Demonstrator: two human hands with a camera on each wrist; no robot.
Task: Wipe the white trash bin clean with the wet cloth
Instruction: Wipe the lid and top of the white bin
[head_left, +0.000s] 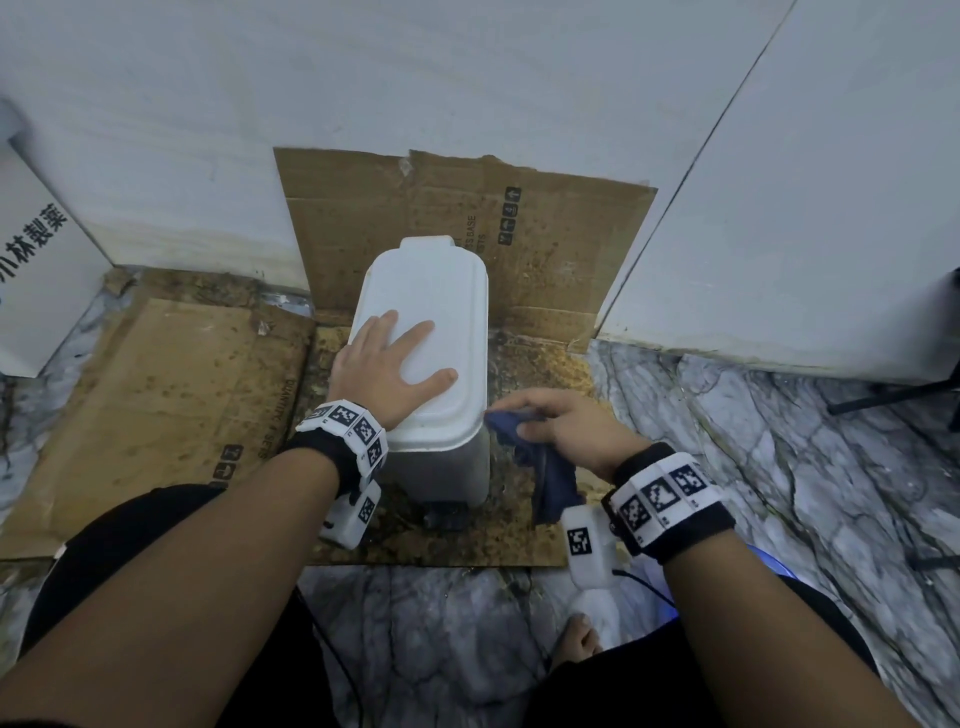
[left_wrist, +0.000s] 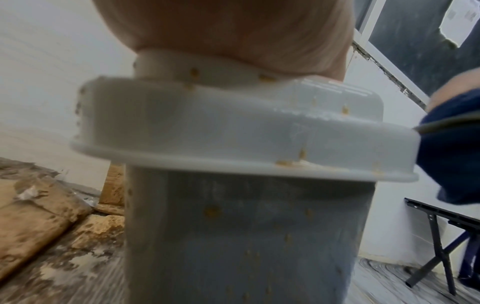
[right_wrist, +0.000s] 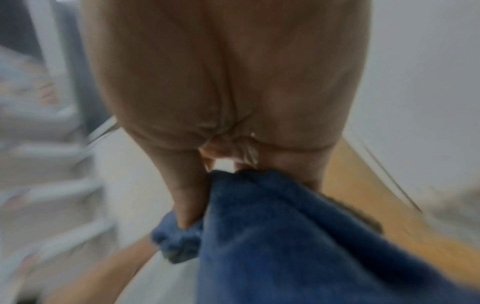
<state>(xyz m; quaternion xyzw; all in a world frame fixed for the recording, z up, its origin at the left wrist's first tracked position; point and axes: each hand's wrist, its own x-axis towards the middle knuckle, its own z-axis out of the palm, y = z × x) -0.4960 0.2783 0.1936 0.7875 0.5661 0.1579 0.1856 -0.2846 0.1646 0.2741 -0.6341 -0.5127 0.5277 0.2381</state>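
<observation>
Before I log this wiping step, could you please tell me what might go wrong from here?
1. The left hand only rests flat on the lid; a sideways push from the cloth could slide or tip the narrow bin.
2. The right hand holds the cloth by one bunched end; the dangling rest may drag over the stained cardboard and pick up dirt.

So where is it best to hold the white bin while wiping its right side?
Judging by its tall, narrow shape, the white trash bin is best steadied from above: left hand pressed flat on the lid, leaving its sides free for the blue cloth.
</observation>
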